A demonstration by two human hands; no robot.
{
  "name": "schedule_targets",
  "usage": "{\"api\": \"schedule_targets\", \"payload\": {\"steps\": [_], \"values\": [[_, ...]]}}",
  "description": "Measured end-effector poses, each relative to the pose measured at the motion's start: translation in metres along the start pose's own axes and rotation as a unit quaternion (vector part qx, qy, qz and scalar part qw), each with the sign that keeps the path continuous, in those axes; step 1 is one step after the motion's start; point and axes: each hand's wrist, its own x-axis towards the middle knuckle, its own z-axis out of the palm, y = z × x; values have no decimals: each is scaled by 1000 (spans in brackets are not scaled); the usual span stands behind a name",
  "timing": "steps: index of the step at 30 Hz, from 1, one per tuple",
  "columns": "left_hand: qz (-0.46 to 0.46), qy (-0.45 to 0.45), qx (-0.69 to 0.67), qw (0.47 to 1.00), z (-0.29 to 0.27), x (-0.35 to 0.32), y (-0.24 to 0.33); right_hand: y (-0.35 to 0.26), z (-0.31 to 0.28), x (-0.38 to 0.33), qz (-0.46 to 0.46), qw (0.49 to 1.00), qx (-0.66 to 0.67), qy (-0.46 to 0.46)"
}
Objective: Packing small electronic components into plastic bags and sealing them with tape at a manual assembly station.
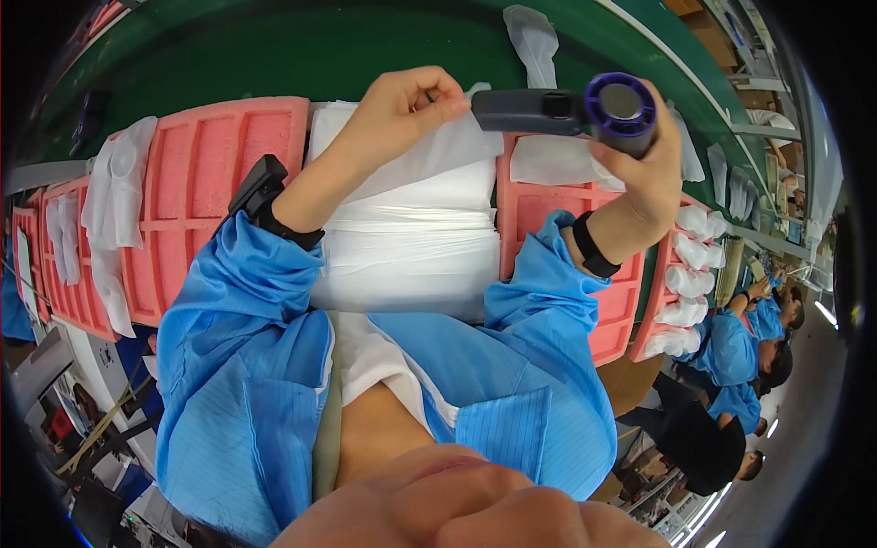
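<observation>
Blue smock sleeves (pixel 247 365) fill the near foreground, and beyond them the right hand (pixel 644 173) is wrapped around the round purple-ringed head of a dark grey handheld device (pixel 566 111), raised above the bench. Its handle runs level, pointing left toward the left hand (pixel 397 114), whose fingertips are pressed together on a white sheet (pixel 429 155). Beneath lie stacked white sheets (pixel 406 247) between pink foam trays (pixel 210 183), with wrapped white bundles (pixel 687 274) at right.

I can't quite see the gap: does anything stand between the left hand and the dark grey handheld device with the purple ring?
Nothing visible does. The left hand pinches a white plastic bag right at the handle end of the dark grey handheld device with a purple ring, which the right hand holds.
</observation>
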Motion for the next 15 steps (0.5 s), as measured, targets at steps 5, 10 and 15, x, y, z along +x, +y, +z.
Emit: {"api": "schedule_targets", "payload": {"steps": [5, 10, 15], "values": [[32, 109, -105, 988, -1, -5, 31, 0, 37, 18, -71, 990, -39, -112], [94, 158, -308, 934, -10, -9, 40, 9, 97, 38, -199, 973, -83, -80], [93, 109, -376, 916, -20, -10, 36, 9, 123, 32, -183, 967, -179, -10]]}}
